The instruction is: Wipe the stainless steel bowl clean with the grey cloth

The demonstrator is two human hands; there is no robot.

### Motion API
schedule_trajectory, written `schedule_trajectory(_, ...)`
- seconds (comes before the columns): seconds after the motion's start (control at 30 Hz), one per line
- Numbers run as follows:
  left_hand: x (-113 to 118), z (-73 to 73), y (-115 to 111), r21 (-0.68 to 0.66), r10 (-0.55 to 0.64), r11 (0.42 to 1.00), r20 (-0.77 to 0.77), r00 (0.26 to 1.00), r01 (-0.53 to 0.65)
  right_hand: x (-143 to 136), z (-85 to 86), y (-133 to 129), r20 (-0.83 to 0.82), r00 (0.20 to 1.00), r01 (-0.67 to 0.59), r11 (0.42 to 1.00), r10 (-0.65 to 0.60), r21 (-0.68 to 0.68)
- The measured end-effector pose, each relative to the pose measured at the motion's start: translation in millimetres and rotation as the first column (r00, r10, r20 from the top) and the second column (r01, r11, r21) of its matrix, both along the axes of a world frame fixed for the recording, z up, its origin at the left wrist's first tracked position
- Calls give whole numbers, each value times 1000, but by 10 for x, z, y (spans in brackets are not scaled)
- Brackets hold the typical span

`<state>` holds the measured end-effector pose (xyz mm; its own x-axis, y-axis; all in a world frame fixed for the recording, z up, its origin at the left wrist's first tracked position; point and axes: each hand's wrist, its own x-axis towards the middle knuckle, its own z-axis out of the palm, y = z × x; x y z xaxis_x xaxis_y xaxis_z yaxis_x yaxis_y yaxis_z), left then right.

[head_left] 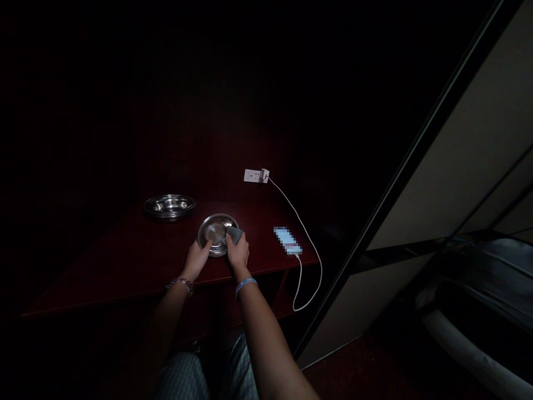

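A shiny round metal plate [214, 231] is held tilted above the front part of the dark red table. My left hand [197, 260] grips its lower left rim, thumb over the inside. In my right hand [239, 253] is a grey cloth [234, 234], pinched against the plate's right side; the fingers under the rim are hidden. More metal plates [169, 207], seemingly stacked, lie on the table to the left, apart from both hands.
The red table [125, 261] meets a dark wall with a white socket [252, 175]. A charger [264, 175] in it feeds a white cable [320, 261] to a phone [287, 240] on the table's right, looping past the edge. A pale panel [416, 205] stands at right.
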<state>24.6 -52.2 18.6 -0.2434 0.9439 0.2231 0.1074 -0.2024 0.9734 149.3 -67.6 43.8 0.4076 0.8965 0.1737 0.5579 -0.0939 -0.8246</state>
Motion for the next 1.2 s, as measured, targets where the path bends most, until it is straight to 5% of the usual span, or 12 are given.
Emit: schedule_trajectory(1.2, 4, 15, -14, 2, 13, 1000, -17, 1000, -13, -2, -12, 4, -9, 1000, -3, 1000, 3, -1)
